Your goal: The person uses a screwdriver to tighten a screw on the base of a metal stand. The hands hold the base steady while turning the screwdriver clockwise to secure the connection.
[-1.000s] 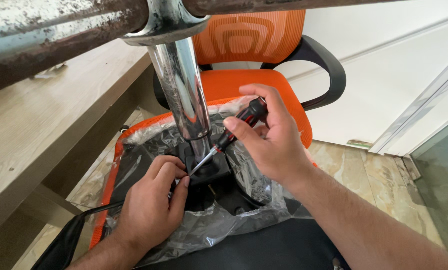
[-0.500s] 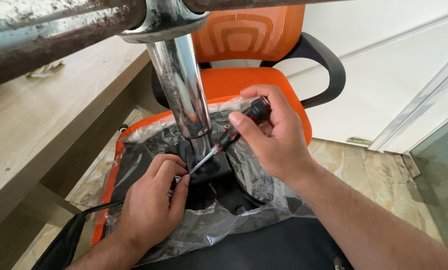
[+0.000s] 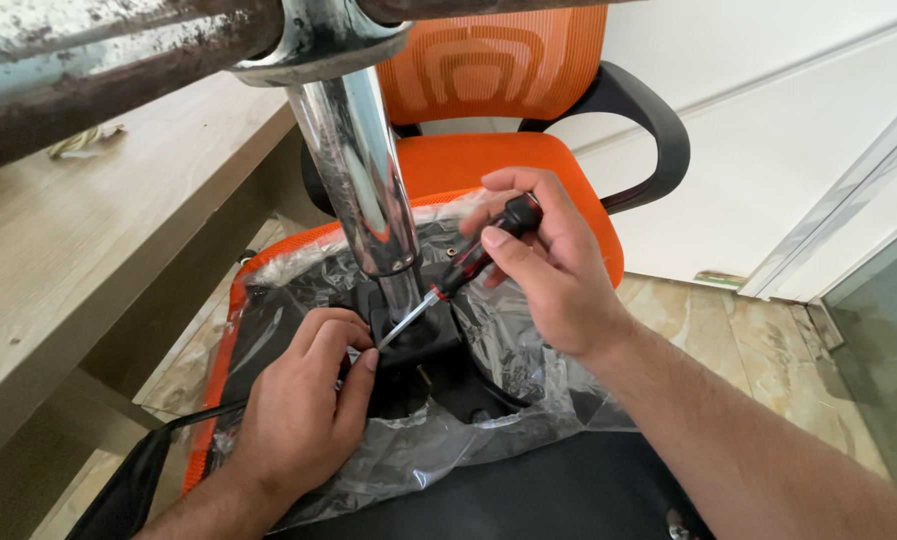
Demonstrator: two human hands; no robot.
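Observation:
My right hand (image 3: 554, 265) grips the black-and-red handle of a screwdriver (image 3: 474, 257). Its metal shaft slants down to the left, with the tip hidden behind my left hand's fingers. My left hand (image 3: 304, 400) rests on the black mechanism plate (image 3: 419, 350) under an upturned orange chair seat (image 3: 231, 325), fingertips pinched at the screwdriver's tip. A chrome gas-lift column (image 3: 354, 165) rises from the plate to the chair's base hub (image 3: 319, 35). Clear plastic wrap (image 3: 489, 410) covers the seat's underside.
A second orange mesh chair (image 3: 489, 70) with black armrests (image 3: 659, 120) stands upright behind. A wooden desk (image 3: 59, 250) runs along the left. Worn base legs (image 3: 99, 60) cross the top. Tiled floor (image 3: 739, 330) and a white wall lie to the right.
My right hand has turned a little on the screwdriver handle. My left hand stays pinched at the tip.

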